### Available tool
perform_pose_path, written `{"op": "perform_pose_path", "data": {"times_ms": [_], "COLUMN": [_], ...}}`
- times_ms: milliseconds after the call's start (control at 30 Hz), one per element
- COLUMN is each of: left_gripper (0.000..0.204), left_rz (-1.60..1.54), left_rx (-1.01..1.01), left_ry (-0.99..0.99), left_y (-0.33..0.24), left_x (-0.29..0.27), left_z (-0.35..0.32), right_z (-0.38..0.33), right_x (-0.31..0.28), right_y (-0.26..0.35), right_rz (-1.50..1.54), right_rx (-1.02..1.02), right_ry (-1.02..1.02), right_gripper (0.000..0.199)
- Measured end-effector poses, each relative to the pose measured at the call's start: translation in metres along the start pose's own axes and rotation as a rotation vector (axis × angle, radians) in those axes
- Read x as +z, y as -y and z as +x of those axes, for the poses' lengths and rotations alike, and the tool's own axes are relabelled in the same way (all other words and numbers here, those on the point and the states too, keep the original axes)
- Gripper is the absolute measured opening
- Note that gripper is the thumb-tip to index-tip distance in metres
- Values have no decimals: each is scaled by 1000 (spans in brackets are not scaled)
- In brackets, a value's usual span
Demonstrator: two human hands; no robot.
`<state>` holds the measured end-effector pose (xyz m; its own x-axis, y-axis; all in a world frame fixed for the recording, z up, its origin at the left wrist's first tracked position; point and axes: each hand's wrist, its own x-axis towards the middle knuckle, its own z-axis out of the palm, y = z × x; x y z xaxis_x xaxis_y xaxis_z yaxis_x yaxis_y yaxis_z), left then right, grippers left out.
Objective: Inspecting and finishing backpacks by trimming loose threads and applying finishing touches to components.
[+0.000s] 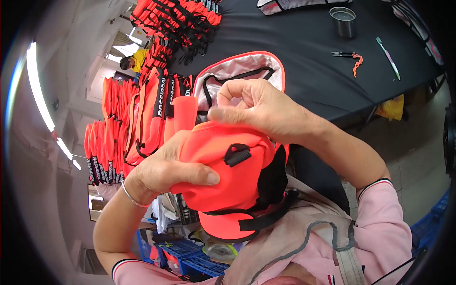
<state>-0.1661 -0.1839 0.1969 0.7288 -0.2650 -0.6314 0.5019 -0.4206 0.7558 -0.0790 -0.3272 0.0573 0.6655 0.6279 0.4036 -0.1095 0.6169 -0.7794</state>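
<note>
An orange-red bag [216, 192] sits in front of the person's body, at the near edge of the black-covered surface [299, 61], where both hands can get at it. The left hand [166, 164] is closed around its side, thumb flat on the outer fabric and fingers out of sight behind, a clamp that probably steadies the soft body. The right hand [263, 107] is at the upper edge, its fingers curled and its thumb stretched toward the rim with a gap showing between; whether the fingertips pinch any fabric cannot be told. A panel with pale lining [237, 69] and black trim, seemingly part of the same bag, leans back toward the surface, which would leave the inside within reach. A black webbing tab [236, 155] faces upward between the hands, and a black strap [268, 216] hangs near the person's apron, clear of the fingers. Similar orange bags [152, 114] are packed close together on the left, likely to save room. Farther off to the right lie thread snips [343, 54] with an orange cord, a toothbrush [388, 58] and a metal cup [343, 23], apparently set aside from the handling area yet near enough to fetch.
</note>
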Motion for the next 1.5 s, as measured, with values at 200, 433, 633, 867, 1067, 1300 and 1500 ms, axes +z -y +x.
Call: {"op": "perform_pose_path", "data": {"times_ms": [200, 433, 633, 867, 1067, 1300, 1500], "left_gripper": [60, 69, 58, 38, 42, 29, 36], "left_rz": [-119, -148, 2, 679, 913, 1321, 1145], "left_rx": [18, 100, 223, 473, 1021, 1058, 461], "left_ry": [-109, -39, 48, -85, -665, -905, -194], "left_y": [23, 55, 68, 6, 0, -18, -92], "left_x": [8, 7, 1, -4, -23, -19, -78], "left_z": [3, 8, 13, 3, -3, 20, 29], "right_z": [-5, 0, 30, 23, -1, 4, 18], "right_x": [3, 3, 5, -6, -102, -70, -46], "right_y": [6, -10, -27, -22, 17, -32, -48], "right_rz": [-419, -476, -599, -507, -926, -1051, -551], "right_rx": [-189, -257, -346, -383, -293, 95, -38], "right_ry": [-125, -113, -3, -62, -605, -137, -35], "right_gripper": [30, 28, 27, 20, 46, 52, 15]}}
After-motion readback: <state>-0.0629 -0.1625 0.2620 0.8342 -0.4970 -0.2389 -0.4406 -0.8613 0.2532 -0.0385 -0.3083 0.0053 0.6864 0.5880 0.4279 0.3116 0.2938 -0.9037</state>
